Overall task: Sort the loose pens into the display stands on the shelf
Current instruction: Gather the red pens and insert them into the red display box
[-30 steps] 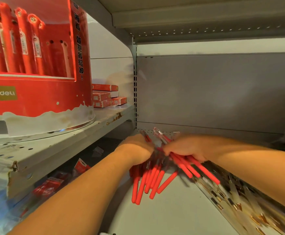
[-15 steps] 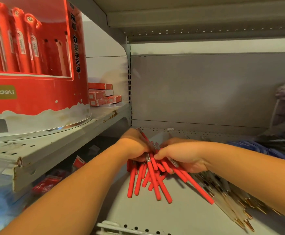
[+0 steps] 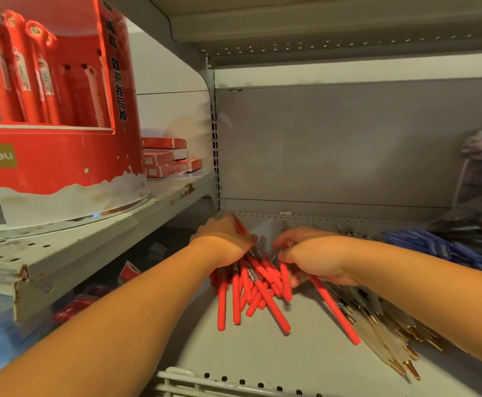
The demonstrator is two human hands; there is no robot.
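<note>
Bare grey metal shelf floor (image 3: 262, 359) lies open in front of the heap of loose red plastic pens (image 3: 251, 293). Clear gold-tipped pens (image 3: 383, 333) and a blue pen pile (image 3: 434, 247) crowd the right; a higher perforated grey shelf (image 3: 96, 242) juts in left.

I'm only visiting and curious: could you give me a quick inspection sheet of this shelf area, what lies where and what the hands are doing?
Surface: grey metal shelf, perforated along its front edge.
Job's things: red pens in a loose crossed pile; red display stand on the higher shelf at left, some holes unfilled.
Clutter: clear gold-tipped pens and blue pens lying at right; small red boxes beside the stand.
Hands: left hand and right hand both grip the red pens.
Cables: nothing seen.
Surroundings: grey back panel behind the shelf.
</note>
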